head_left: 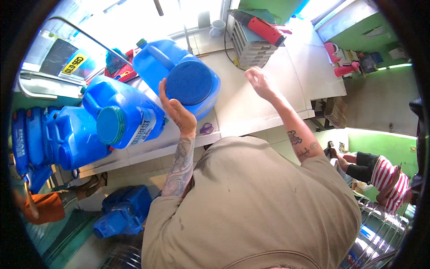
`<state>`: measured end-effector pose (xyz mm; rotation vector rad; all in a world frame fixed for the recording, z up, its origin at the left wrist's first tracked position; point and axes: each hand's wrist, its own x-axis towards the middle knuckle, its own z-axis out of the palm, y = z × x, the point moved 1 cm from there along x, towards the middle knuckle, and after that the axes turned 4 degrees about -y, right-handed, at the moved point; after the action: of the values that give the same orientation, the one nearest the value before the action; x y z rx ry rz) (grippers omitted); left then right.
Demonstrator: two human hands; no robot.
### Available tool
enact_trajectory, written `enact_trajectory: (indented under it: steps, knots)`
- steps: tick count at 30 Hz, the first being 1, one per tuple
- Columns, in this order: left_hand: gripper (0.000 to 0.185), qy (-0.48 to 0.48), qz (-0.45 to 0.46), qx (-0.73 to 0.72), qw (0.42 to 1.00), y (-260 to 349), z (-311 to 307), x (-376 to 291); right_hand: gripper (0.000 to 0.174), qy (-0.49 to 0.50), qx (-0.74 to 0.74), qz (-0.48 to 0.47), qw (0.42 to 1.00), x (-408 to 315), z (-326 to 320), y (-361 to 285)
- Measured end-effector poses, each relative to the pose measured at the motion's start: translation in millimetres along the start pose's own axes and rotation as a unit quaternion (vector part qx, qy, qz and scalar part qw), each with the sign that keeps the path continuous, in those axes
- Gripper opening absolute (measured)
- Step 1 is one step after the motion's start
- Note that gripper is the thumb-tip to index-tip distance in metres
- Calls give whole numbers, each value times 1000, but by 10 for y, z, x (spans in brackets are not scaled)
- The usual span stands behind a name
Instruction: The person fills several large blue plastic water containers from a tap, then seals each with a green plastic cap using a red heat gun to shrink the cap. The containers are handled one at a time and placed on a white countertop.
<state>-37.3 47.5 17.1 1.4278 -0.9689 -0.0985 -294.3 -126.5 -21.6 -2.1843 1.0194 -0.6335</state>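
Note:
My left hand (179, 116) rests with its fingers and palm along the near side of a large blue plastic water jug (153, 65), beside its broad round cap (189, 83). This jug stands on the white tiled counter (238, 114) and has a moulded handle and a small green-capped spout. Over the counter to the right, my right hand (261, 84) is raised with curled fingers, apart from the jug. Whether something small is inside it cannot be seen. A second blue jug (134, 101), with a green-rimmed cap and a printed label, stands left of my left hand.
Purple-handled scissors (206, 128) lie near the counter's front edge. A red and black heat gun (260, 28) sits on a stack (253, 50), near a white mug (217, 28). More blue jugs (75, 134) fill the left. Two people are nearby, one in a striped shirt (391, 178).

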Motion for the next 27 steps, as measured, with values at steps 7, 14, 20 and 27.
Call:
enact_trajectory:
  steps: [7, 14, 20, 27]
  knots:
    - [92, 27, -47, -36, 998, -30, 129, 1, 66, -151, -259, 148, 943, 293, 154, 2110]
    - [93, 42, -107, 53, 992, -46, 33, -68, 70, -237, -222, 153, 933, 631, 167, 2368]
    - [91, 66, -124, 39, 989, 4, 82, -50, 61, -501, -262, 25, 825, 408, -232, 2118]
    - [87, 63, -91, 113, 987, -44, 10, -56, 59, -396, -231, 52, 887, 422, -256, 2058]
